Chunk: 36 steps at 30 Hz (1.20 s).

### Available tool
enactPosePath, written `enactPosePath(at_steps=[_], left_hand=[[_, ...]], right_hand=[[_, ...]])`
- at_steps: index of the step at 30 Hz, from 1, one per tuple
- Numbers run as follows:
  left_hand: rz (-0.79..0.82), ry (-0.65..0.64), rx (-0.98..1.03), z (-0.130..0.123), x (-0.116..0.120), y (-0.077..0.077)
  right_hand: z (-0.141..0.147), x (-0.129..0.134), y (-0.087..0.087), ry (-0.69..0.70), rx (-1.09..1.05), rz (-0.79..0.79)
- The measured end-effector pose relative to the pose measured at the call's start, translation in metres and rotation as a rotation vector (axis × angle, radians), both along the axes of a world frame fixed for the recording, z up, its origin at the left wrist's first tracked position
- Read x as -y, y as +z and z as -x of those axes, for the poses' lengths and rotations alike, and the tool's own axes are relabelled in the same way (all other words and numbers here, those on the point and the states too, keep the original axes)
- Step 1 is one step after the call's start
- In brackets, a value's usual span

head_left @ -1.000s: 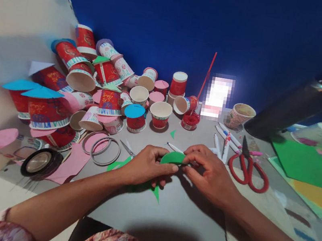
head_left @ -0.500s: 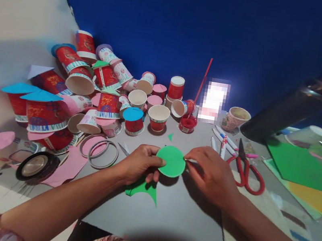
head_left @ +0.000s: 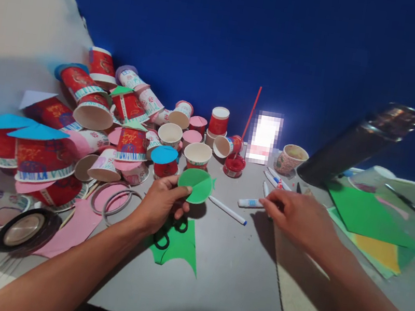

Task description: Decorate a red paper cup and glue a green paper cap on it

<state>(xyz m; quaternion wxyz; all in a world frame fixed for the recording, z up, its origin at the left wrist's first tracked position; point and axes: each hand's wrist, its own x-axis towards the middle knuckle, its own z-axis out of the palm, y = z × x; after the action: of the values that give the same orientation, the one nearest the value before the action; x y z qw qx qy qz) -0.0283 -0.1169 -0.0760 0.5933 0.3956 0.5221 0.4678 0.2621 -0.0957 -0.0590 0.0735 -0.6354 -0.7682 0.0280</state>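
My left hand (head_left: 166,201) pinches a round green paper disc (head_left: 198,185) between thumb and fingers, above the grey tabletop. A line or edge runs across the disc towards its right rim. Below that hand lie black-handled scissors (head_left: 161,240) on a cut green paper scrap (head_left: 182,249). My right hand (head_left: 297,212) is at the right end of a white tube with blue print (head_left: 250,203), its fingers closed on it. Between the hands lies a white marker with a blue tip (head_left: 228,211). More white markers (head_left: 277,178) lie just beyond my right hand.
Decorated paper cups (head_left: 130,143) are piled at the left. A tape roll (head_left: 24,229) and grey rings (head_left: 121,205) lie nearer. Behind are a red pot (head_left: 234,166) and a bright blurred panel (head_left: 264,138). A dark flask (head_left: 345,146) and green sheets (head_left: 371,213) are at right.
My right hand has left the disc's edge and moved right to the white tube. My left hand still holds the disc. The blue-tipped marker and the black scissor handles have come into sight.
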Motion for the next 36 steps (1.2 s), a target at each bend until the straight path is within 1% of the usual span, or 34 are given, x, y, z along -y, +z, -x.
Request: enactPosePath(at_steps=[3,4,5,6,8,11,13,15,17,20,23,25,28,30,33,36], left_hand=[[-0.032,0.034,0.015,0.002,-0.002,-0.001],[-0.045,0.044,0.026,0.002,-0.002,-0.001],[-0.057,0.053,0.040,0.003,-0.002,-0.001],[-0.066,0.061,0.055,0.002,-0.002,0.000],[-0.083,0.079,0.079,0.002,-0.001,0.001],[-0.125,0.104,0.087,0.001,0.000,0.003],[-0.159,0.120,0.091,0.001,0.001,0.004],[-0.187,0.125,0.095,0.000,0.002,0.005],[-0.227,0.126,0.095,0.000,0.003,0.007],[-0.309,0.139,0.087,0.003,0.005,0.009],[-0.365,0.161,0.100,0.006,0.005,0.010],[-0.385,0.166,0.104,0.009,0.006,0.011],[-0.404,0.168,0.097,0.012,0.008,0.015],[-0.412,0.180,0.096,0.014,0.010,0.019],[-0.416,0.193,0.103,0.015,0.012,0.023],[-0.390,0.181,0.108,0.014,0.013,0.023]], right_hand=[[-0.013,-0.007,0.009,-0.159,0.033,-0.052],[-0.015,-0.008,0.009,-0.182,0.027,-0.065],[-0.016,-0.008,0.008,-0.175,0.006,-0.071],[-0.013,-0.007,0.005,-0.134,-0.029,-0.068],[-0.001,0.000,-0.004,0.018,-0.116,-0.027],[0.033,0.023,-0.013,0.315,-0.220,0.163],[0.059,0.041,-0.010,0.483,-0.244,0.273],[0.087,0.052,-0.004,0.582,-0.205,0.317],[0.113,0.056,0.000,0.625,-0.117,0.286],[0.148,0.046,-0.004,0.572,-0.025,0.272],[0.171,0.032,-0.014,0.545,0.019,0.270],[0.179,0.026,-0.017,0.541,0.037,0.273],[0.180,0.024,-0.013,0.539,0.046,0.288],[0.171,0.026,-0.009,0.522,0.027,0.304],[0.144,0.029,-0.007,0.453,-0.059,0.336],[0.112,0.029,-0.013,0.378,-0.207,0.420]])
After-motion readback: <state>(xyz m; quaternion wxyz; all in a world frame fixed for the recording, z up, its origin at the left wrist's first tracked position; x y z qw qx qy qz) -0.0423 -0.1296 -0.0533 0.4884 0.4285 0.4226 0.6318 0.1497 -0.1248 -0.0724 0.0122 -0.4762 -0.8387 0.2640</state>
